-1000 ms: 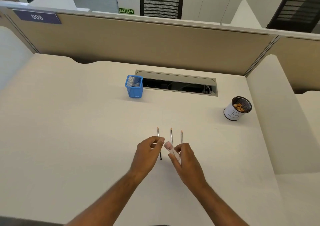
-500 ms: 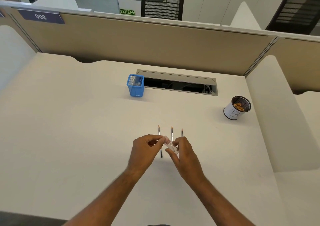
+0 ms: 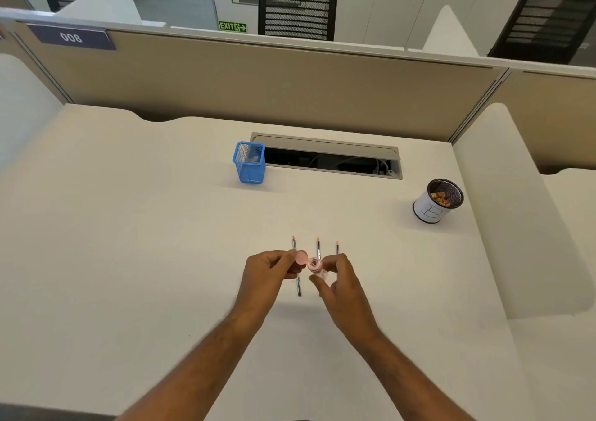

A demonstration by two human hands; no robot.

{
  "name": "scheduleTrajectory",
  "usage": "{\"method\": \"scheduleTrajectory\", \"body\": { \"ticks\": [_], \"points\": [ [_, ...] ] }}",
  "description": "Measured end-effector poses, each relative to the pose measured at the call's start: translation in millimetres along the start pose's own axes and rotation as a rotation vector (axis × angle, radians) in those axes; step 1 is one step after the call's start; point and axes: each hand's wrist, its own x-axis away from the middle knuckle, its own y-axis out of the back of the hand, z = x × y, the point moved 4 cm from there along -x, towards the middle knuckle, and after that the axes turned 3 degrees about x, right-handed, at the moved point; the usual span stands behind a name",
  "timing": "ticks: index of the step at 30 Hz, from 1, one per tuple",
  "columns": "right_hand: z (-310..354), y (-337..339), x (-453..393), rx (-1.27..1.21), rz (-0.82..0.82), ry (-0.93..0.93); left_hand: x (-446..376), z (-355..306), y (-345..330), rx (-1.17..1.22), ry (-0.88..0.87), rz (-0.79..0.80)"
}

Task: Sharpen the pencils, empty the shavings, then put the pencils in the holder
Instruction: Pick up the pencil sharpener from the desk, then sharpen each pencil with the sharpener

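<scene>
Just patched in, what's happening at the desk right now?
A person is working with a small pink pencil sharpener above the white desk. The right hand holds its body, and the left hand holds its round pink cap, which is off. Three grey pencils lie side by side on the desk beneath the hands, tips pointing away. The blue mesh pencil holder stands further back with no pencils in it, and a white-wrapped black mesh cup at the right holds shavings.
</scene>
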Motion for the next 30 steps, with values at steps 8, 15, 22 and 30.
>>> {"method": "scheduleTrajectory", "body": {
  "ticks": [8, 15, 22, 30],
  "points": [
    [18, 0, -3, -0.609, 0.142, -0.175, 8, 6, 1, -0.200, -0.147, 0.212],
    [22, -6, 0, -0.766, 0.301, -0.293, 4, 11, 5, -0.356, -0.289, 0.258],
    [24, -9, -5, -0.712, 0.321, -0.317, 1, 9, 6, -0.412, -0.336, 0.119],
    [-14, 14, -24, -0.210, 0.331, -0.270, -12, 18, 22, -0.251, -0.171, 0.033]
  ]
}}
